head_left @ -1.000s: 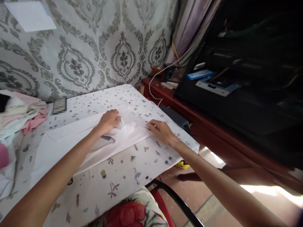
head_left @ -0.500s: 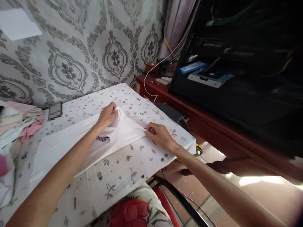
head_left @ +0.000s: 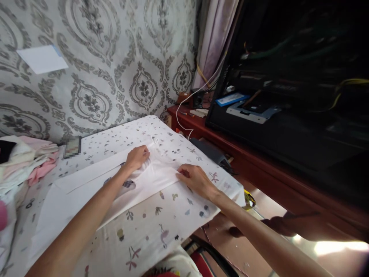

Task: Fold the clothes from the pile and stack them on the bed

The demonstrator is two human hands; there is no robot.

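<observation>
A white garment with small dark-striped parts lies spread over a patterned cloth on the table. My left hand is closed on a gathered fold of it near its far end. At the garment's right edge, my right hand pinches the fabric between thumb and fingers. The cloth looks slightly drawn between the two hands, with creases running from the left hand. My left forearm covers part of the garment's middle.
Rumpled pink and white clothes lie at the left, beside a small blurred item. A red-brown cabinet on the right bears an open black case and a white cable. A patterned wall stands behind.
The camera view has tilted up, so everything sits lower. Both hands keep hold of the garment. More striped fabric shows beside my left forearm.
</observation>
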